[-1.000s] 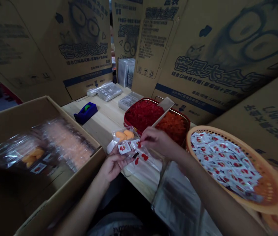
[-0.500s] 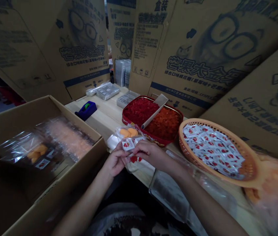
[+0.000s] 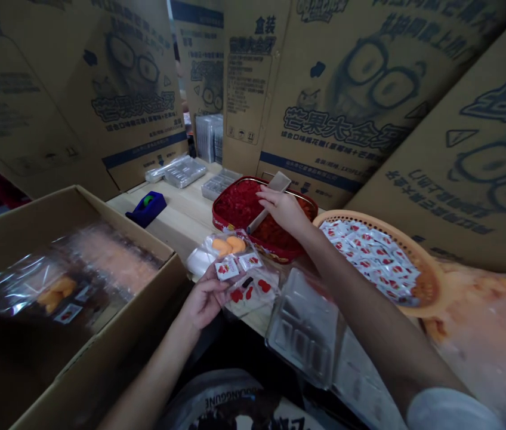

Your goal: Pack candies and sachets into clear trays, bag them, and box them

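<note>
My left hand [image 3: 203, 301] grips the near left edge of a clear plastic tray [image 3: 253, 298]. In its compartments lie orange candies [image 3: 228, 245], two small white sachets [image 3: 237, 264] with red print, several red pieces [image 3: 249, 291] and a small dark piece [image 3: 247, 282]. My right hand [image 3: 282, 209] is over the red tin [image 3: 275, 251], above the cardboard divider [image 3: 264, 218] that splits it. Its fingers are partly stretched toward the dark red pieces [image 3: 239, 203] on the left side; nothing shows in them. The orange-red pieces are partly hidden by this hand.
An orange basket [image 3: 434, 280] of white sachets stands at the right, beside a bag of orange candies [image 3: 490, 322]. Empty clear trays [image 3: 302, 328] lie at the front edge. An open carton [image 3: 167, 275] holds packed trays at the left. A blue tape dispenser [image 3: 147, 208] sits behind it.
My right hand has left the clear tray and moved up and forward over the red tin. My left hand keeps hold of the tray. The view has shifted slightly right.
</note>
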A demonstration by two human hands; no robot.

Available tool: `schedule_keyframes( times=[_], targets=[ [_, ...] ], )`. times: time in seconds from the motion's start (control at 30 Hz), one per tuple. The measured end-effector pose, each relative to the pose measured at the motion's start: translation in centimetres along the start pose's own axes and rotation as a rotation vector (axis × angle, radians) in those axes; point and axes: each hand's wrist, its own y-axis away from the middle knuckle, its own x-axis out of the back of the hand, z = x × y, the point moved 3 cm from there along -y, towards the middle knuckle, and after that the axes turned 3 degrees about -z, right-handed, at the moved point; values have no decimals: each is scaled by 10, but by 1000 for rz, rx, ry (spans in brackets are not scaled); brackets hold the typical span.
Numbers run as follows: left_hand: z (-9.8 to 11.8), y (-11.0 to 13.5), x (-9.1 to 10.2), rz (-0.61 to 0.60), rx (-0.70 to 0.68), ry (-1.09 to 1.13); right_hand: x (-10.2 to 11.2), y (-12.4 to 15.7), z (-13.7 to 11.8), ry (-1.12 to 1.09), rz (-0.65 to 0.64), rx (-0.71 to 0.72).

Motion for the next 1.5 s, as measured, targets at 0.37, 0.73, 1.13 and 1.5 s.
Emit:
schedule_keyframes(
  times=[0.37, 0.73, 1.13, 1.5],
  targets=[
    [-7, 10, 5, -15, 42, -34, -21, 199, 38, 530, 54, -473],
    [-12, 12, 7, 3, 64, -49, -45, 223, 65, 620, 131, -468],
    [-10, 14, 6, -3, 64, -58, -25, 217, 46, 574, 319, -412],
    [-25, 13, -1, -17, 215, 21, 4, 143, -36, 107, 88, -272]
  ],
)
